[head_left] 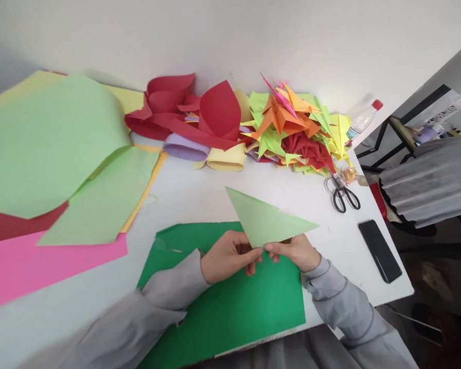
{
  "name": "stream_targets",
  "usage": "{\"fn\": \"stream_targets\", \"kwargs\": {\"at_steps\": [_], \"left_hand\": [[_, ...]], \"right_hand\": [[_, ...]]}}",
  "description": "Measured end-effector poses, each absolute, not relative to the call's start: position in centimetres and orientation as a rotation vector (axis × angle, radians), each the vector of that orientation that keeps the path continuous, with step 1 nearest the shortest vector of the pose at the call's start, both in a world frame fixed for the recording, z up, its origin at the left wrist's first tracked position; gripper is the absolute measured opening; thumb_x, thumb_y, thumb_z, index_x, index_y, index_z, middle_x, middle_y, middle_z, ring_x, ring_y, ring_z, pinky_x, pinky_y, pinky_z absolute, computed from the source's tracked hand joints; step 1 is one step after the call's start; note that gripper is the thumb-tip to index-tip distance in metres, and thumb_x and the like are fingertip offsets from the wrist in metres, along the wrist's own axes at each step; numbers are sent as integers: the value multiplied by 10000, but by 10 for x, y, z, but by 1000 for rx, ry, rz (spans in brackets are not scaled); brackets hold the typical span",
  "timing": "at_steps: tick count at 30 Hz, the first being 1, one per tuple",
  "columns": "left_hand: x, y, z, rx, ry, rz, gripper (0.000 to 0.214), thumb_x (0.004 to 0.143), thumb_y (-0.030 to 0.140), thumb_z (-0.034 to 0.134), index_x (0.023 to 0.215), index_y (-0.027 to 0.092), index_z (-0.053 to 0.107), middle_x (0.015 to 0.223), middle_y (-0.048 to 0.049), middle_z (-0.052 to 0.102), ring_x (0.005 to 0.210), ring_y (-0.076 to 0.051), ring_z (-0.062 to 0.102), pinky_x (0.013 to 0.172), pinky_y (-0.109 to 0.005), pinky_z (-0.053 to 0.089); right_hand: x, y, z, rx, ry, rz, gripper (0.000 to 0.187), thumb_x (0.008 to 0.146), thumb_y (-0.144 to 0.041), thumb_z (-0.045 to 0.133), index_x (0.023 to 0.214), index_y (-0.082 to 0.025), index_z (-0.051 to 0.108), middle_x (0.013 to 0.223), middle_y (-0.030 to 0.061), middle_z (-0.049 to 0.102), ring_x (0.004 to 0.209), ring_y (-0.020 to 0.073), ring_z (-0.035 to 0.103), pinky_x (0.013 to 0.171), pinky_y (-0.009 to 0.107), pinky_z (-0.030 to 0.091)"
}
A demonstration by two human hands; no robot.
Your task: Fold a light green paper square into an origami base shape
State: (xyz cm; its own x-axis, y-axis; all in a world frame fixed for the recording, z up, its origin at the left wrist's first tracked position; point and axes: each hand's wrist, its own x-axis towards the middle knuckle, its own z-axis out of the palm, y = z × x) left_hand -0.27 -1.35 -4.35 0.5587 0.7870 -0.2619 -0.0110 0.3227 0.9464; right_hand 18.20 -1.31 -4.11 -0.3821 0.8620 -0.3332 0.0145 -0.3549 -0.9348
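Both my hands hold a light green paper folded into a triangle [265, 219] just above the white table [200, 195]. My left hand [230, 254] pinches its lower corner from the left. My right hand [294, 251] pinches the same corner from the right. Under my hands and forearms lies a dark green sheet [230, 307] flat on the table near its front edge.
Large light green [49, 148], pink [34, 266], red and yellow sheets lie at the left. Curled red sheets [192, 110] and a pile of folded paper shapes [295, 128] line the wall. Scissors [341, 193], a black phone [380, 250] and a plastic bottle [363, 120] sit at the right.
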Motion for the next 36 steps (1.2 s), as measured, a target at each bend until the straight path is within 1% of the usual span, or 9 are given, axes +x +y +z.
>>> {"fn": "stream_targets", "kwargs": {"at_steps": [7,16,19,23,26,28,31,33,36], "left_hand": [[-1,-13,-45,1216,858,573,374,698,480,686,587,125,655,439,-38,640,403,-146,609,427,-209,497],[-3,-14,-45,1238,843,535,390,742,472,650,569,124,670,449,-61,648,399,-162,620,427,-228,519],[-3,-13,-44,1199,851,561,379,745,462,649,571,125,652,440,-39,623,397,-152,613,414,-219,506],[-1,-13,-41,1106,880,619,318,681,441,710,673,128,651,459,8,600,342,-119,550,361,-214,466],[-1,-13,-40,1074,896,608,331,660,435,732,610,140,591,395,22,563,315,-109,518,339,-198,428],[-1,-12,-38,1034,876,580,364,650,451,738,569,145,559,396,12,570,318,-115,526,335,-201,429],[-2,-11,-36,936,787,535,368,617,471,759,605,137,603,423,2,593,335,-128,542,334,-218,454],[-1,-10,-35,890,760,550,359,605,461,770,602,134,622,369,19,551,289,-103,482,293,-191,394],[1,-11,-37,833,794,657,358,603,454,773,556,135,615,307,47,474,241,-60,369,256,-168,291]], "right_hand": [[185,-13,-40,-1219,-1387,1789,379,657,-495,741,647,-127,651,567,8,625,460,87,545,465,218,488],[192,-11,-40,-1318,-1350,1797,373,619,-464,772,565,-120,636,462,6,596,364,88,522,358,195,440],[195,-8,-36,-1326,-1277,1745,341,593,-413,799,558,-122,623,435,-7,585,337,84,508,337,184,427],[197,-6,-34,-1274,-1255,1773,302,550,-345,832,562,-121,630,437,-12,592,341,87,516,344,182,437],[196,-8,-34,-1196,-1262,1800,285,575,-341,821,557,-122,640,464,-1,614,369,92,535,382,197,468],[197,-9,-34,-1133,-1255,1778,265,610,-337,807,584,-122,654,498,7,636,407,98,564,421,203,490],[198,-10,-32,-1024,-1273,1835,250,663,-344,780,702,-116,688,596,35,683,502,131,635,464,214,517],[197,-10,-30,-976,-1298,1932,272,685,-356,765,771,-107,695,670,59,704,547,153,664,461,222,522],[193,-9,-31,-981,-1291,1973,272,683,-340,769,782,-98,693,681,67,707,540,149,661,457,220,522]]}}
